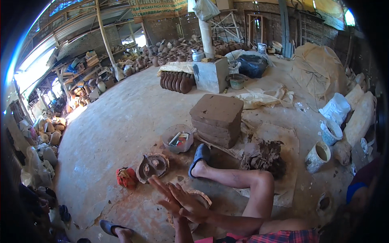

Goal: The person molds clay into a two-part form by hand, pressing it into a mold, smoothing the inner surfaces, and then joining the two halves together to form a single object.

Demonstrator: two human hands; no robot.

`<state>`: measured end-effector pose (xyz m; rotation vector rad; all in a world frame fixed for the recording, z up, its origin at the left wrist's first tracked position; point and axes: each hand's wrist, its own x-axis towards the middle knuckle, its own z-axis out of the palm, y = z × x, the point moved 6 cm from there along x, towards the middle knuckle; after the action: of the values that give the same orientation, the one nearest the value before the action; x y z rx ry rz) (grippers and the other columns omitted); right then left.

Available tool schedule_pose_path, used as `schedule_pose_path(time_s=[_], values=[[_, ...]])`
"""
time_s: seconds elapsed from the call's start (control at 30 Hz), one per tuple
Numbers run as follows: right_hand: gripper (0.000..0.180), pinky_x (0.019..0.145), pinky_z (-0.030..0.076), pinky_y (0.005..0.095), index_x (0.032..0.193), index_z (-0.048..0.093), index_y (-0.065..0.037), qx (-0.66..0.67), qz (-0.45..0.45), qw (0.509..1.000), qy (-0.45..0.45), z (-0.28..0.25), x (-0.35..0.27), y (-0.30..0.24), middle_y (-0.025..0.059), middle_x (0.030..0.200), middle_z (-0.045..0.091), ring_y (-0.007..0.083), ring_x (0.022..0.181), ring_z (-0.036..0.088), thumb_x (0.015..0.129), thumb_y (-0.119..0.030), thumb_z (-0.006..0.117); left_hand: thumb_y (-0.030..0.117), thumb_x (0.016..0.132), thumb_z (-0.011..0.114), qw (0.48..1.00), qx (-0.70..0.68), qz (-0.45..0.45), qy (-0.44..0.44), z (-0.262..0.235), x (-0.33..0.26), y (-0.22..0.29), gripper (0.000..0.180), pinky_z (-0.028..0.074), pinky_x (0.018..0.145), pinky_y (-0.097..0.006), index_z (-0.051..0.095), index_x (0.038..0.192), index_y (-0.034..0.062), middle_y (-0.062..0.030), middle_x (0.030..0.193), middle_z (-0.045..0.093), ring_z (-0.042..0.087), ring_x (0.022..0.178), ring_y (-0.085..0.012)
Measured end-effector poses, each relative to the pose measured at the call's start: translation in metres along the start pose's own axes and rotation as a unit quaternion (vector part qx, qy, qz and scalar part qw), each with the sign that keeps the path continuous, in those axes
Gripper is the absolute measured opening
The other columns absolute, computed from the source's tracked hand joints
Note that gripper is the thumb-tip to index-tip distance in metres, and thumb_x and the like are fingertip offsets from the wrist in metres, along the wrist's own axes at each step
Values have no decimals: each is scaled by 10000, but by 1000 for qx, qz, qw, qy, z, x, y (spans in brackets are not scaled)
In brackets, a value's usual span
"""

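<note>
My left hand (167,199) and my right hand (189,203) meet palm toward palm, fingers stretched out flat. Whatever may lie between the palms is hidden. Just below them a round, rough-rimmed mould (205,198) rests on the floor, partly covered by my hands and forearms. Beyond it is another hollow mould (162,160) with two small pale lumps inside. A red cloth bundle (127,178) sits to its left. Farther off stands a clear plastic bowl (166,141) with several small tools in it.
A big stacked clay block (216,111) stands ahead, with a torn heap of clay (265,156) to its right. My bent leg (231,178) crosses on the right. Buckets (317,157) line the right side; brown clay pieces (176,82) lean by a concrete block (210,75).
</note>
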<state>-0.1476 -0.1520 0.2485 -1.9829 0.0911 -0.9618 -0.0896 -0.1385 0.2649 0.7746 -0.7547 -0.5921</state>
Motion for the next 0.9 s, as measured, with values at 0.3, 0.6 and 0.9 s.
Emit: schedule_pose_path(time_s=[0.3, 0.6, 0.9], values=[[1121, 1218, 14, 721, 1714, 77, -167, 133, 31, 991, -2, 11, 25, -12, 157, 1778, -65, 480, 1608, -50, 909, -908, 328, 1004, 820, 153, 997, 26, -41, -56, -53, -8, -20, 1224, 104, 1290, -535, -65, 1706, 188, -92, 1786, 0, 65, 1626, -343], [1020, 1241, 46, 690, 1714, 17, -183, 11, 10, 999, -30, -4, 32, -23, 199, 1769, -60, 455, 1617, -18, 980, -816, 332, 937, 898, 218, 986, -145, -30, -73, 1, 2, -1, 1098, 64, 1308, -577, -16, 1711, 238, -69, 1785, 32, 94, 1626, -337], [1011, 1284, 48, 573, 1699, 81, -72, -103, 73, 992, 0, 2, 18, -4, 197, 1770, -11, 402, 1630, -12, 1014, -755, 375, 848, 982, 252, 972, -194, -132, 35, -59, -17, -45, 961, 241, 1260, -545, 97, 1716, 247, -50, 1764, 189, 244, 1582, -314]])
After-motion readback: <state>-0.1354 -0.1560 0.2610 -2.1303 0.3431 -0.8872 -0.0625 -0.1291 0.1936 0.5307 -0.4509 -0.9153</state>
